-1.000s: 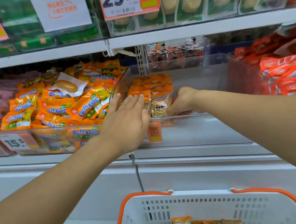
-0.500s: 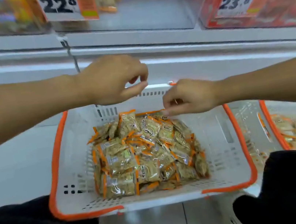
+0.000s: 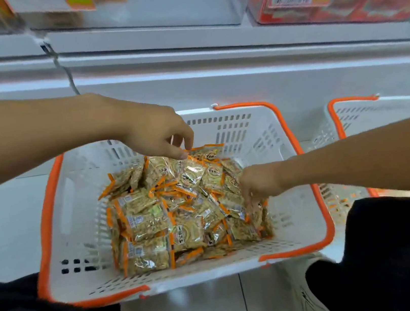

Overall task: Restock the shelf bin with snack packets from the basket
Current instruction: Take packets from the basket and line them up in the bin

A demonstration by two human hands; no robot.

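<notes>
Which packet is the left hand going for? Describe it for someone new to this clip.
Find the white basket with orange rim. At the pile's far edge, the left hand pinches a snack packet: it sits highest, orange seam up, against the back wall.

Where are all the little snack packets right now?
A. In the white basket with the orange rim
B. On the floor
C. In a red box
A: the snack packets lie heaped inside the white basket, with the left hand and right hand reaching into the heap.
</notes>
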